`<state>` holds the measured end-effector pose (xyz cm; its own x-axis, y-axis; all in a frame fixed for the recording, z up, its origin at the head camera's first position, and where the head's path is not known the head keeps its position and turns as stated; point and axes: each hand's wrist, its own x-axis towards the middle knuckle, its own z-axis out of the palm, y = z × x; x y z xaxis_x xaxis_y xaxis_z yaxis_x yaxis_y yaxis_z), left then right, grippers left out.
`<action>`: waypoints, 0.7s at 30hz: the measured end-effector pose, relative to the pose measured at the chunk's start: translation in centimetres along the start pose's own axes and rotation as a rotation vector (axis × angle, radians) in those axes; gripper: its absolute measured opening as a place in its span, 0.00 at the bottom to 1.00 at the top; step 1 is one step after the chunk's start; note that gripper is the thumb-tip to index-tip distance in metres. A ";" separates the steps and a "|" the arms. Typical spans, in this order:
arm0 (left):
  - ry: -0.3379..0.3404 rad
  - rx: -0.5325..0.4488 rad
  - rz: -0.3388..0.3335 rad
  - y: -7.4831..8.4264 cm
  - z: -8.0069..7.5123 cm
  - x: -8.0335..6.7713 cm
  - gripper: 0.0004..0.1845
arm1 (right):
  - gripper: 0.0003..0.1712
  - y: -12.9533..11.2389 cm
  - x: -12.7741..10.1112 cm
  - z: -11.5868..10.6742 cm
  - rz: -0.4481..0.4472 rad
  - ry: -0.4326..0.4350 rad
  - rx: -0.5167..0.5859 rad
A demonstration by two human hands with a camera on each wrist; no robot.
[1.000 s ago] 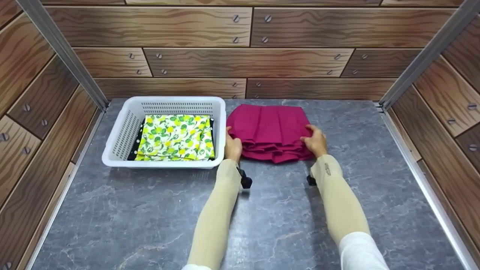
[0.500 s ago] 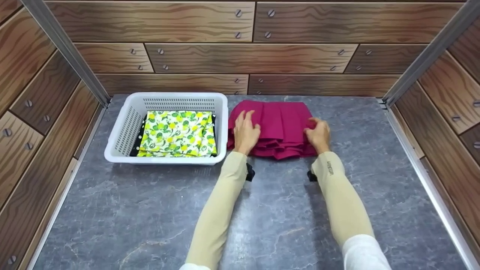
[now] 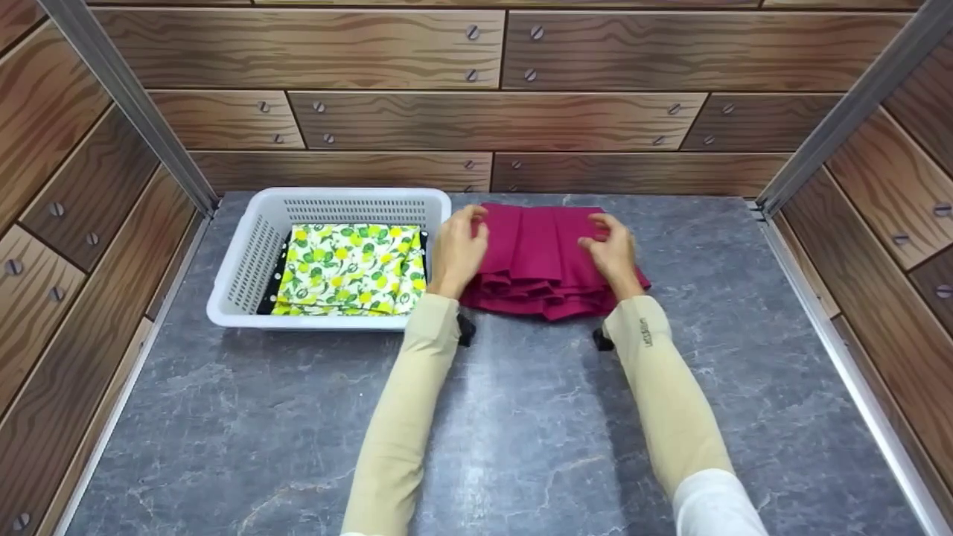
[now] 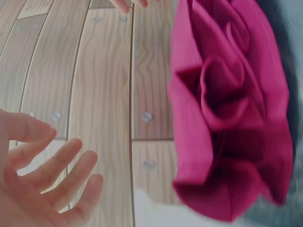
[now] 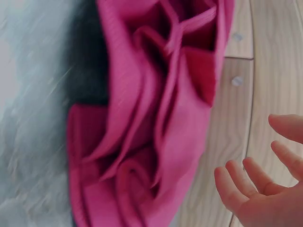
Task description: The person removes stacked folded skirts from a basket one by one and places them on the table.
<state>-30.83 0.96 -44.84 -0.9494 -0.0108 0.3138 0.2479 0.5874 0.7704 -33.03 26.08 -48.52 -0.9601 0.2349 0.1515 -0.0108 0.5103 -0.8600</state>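
Observation:
A folded magenta pleated skirt [image 3: 537,246] lies on the grey table, its ruffled hem toward me. In the head view my left hand [image 3: 458,249] is over the skirt's left side, beside the basket, and my right hand [image 3: 615,253] is over its right side. The left wrist view shows the left hand [image 4: 54,177] apart from the cloth [image 4: 232,104], fingers loosely bent with nothing between them. Likewise, the right hand [image 5: 265,182] appears clear of the skirt [image 5: 147,118] in the right wrist view, its fingers spread and relaxed.
A white plastic basket [image 3: 231,268] stands left of the skirt, close to my left hand. Inside it lies a folded lemon-print cloth [image 3: 350,268] on top of a black dotted one [image 3: 269,290]. Wood-patterned walls [image 3: 491,119] enclose the marbled table [image 3: 521,432].
Both hands have come away from the skirt's side edges and are now above it. The left hand went inward, then back left; the right has shifted slightly left. The skirt stays in place.

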 end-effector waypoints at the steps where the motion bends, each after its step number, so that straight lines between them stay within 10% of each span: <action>1: 0.001 0.009 -0.003 -0.2 -0.4 0.0 0.12 | 0.25 -0.3 0.0 0.2 0.001 -0.002 0.021; 10: -0.060 0.059 -0.043 -1.8 -3.3 -0.1 0.15 | 0.23 -1.7 -0.6 1.4 -0.021 0.001 0.209; 21: -0.055 0.096 -0.084 -3.2 -6.0 -0.5 0.20 | 0.22 -3.9 -1.5 3.0 -0.041 -0.072 0.189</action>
<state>-30.03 -5.82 -44.11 -0.9759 -0.0204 0.2171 0.1498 0.6609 0.7353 -32.38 21.28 -46.88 -0.9752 0.1539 0.1587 -0.0960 0.3520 -0.9311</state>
